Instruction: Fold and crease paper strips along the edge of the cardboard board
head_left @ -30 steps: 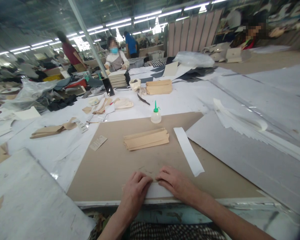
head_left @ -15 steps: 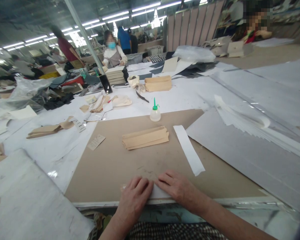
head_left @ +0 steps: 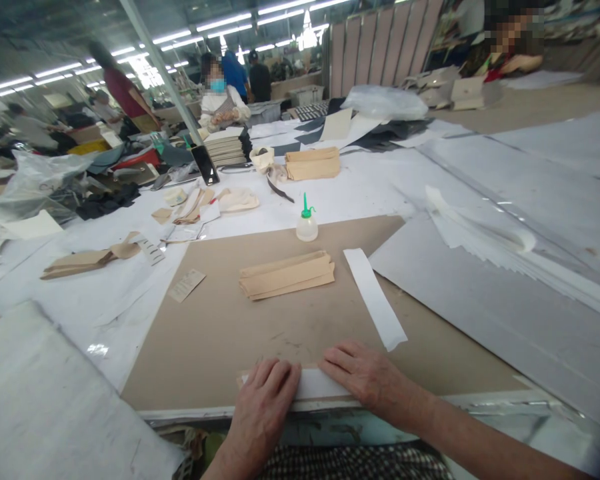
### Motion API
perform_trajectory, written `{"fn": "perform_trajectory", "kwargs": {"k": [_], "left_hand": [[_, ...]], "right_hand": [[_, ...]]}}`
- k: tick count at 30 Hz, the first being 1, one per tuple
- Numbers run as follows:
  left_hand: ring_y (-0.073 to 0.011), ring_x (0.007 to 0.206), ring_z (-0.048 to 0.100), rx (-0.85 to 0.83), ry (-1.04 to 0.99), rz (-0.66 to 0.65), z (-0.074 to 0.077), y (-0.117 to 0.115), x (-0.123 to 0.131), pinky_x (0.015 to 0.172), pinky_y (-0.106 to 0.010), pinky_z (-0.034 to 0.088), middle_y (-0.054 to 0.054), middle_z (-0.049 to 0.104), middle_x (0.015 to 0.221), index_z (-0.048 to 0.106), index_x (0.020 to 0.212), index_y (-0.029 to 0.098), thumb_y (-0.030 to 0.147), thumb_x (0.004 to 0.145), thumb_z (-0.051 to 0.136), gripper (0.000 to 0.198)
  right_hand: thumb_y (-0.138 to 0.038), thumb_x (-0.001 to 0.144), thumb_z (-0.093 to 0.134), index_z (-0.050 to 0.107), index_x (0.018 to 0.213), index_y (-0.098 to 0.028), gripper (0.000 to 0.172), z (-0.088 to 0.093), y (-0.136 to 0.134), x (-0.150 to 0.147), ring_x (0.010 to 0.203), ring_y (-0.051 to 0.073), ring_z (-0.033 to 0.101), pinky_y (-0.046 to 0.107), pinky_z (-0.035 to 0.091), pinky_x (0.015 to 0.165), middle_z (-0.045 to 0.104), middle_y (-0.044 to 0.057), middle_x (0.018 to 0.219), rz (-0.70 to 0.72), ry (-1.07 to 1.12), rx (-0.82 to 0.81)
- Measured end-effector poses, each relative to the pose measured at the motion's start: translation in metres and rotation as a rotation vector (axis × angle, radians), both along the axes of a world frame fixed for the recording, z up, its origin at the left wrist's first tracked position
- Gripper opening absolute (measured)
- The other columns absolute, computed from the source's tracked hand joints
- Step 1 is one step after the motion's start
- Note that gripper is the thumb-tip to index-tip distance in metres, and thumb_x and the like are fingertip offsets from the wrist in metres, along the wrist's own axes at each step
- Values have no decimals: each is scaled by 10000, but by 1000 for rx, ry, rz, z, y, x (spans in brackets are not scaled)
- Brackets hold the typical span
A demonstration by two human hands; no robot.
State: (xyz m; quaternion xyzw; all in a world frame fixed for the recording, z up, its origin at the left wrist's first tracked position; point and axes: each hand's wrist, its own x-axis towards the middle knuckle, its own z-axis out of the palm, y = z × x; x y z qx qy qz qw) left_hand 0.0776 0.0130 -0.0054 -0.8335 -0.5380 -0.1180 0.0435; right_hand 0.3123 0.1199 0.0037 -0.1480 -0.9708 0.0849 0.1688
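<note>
A white strip (head_left: 316, 385) lies along the front edge of the brown board (head_left: 215, 327), with a bit of tan material showing at its left end. My left hand (head_left: 270, 400) rests on the strip's left part, fingers bent and together. On its right part lies my right hand (head_left: 367, 375), fingers close together and pointing left. What the fingertips pinch, if anything, is hidden. Beyond the hands sits a stack of tan strips (head_left: 287, 275). Another white strip (head_left: 375, 298) lies slanted to its right.
A bottle with a green nozzle (head_left: 307, 225) stands at the board's far edge. A paper tag (head_left: 187, 285) lies at left. The grey sheet (head_left: 480, 300) overlaps the board's right side, bearing white strips. A phone (head_left: 205, 165) leans on a pole. A masked person (head_left: 223, 100) works across the table.
My hands have moved apart along the white strip, exposing more of it between them. The view has shifted slightly. The masked person's hands have come together.
</note>
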Motion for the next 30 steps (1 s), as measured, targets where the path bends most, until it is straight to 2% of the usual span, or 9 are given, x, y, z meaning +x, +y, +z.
{"fn": "perform_trajectory", "kwargs": {"k": [5, 9, 14, 20, 26, 30], "left_hand": [[-260, 1021, 531, -15, -7, 24, 4, 1, 6, 870, -395, 507, -110, 624, 1091, 576, 1268, 144, 125, 961, 443, 335], [-244, 938, 543, -90, -71, 108, 9, 10, 27, 813, -390, 528, -89, 612, 1035, 604, 1186, 187, 149, 961, 447, 277], [-231, 958, 541, -136, -193, 44, 6, 20, 55, 835, -365, 546, -88, 608, 1075, 571, 1232, 181, 170, 971, 476, 277], [-234, 954, 546, -158, -168, 37, 9, 20, 62, 834, -369, 550, -77, 615, 1047, 599, 1157, 188, 130, 958, 477, 240], [-217, 906, 558, -141, -275, 23, 9, 33, 85, 795, -354, 546, -75, 621, 1021, 604, 1156, 198, 166, 977, 477, 222], [-219, 893, 549, -128, -241, -19, 5, 35, 90, 783, -360, 540, -73, 624, 1008, 630, 1109, 197, 166, 971, 498, 193]], "right_hand": [[-172, 1016, 481, 634, 1119, -108, 195, -1, 4, 17, 905, 223, 528, 358, 476, 821, 630, 102, 1009, -1, 6, 16], [-201, 1014, 512, 641, 1109, -131, 174, -6, 4, 21, 909, 221, 527, 369, 458, 824, 630, 92, 995, -36, 8, 39], [-200, 1004, 541, 654, 1060, -143, 138, -6, 4, 25, 908, 217, 519, 368, 430, 830, 632, 76, 960, -75, 26, 54], [-228, 988, 583, 633, 989, -163, 83, -5, 1, 44, 900, 218, 507, 376, 393, 841, 620, 57, 962, -172, 8, -11], [-169, 972, 584, 628, 1076, -169, 112, -12, -11, 47, 1101, 261, 504, 418, 395, 964, 623, 86, 1106, -267, 88, -62], [-139, 971, 550, 632, 1022, -166, 100, -13, -25, 48, 1148, 272, 492, 429, 401, 997, 616, 103, 1158, -362, 199, -88]]}}
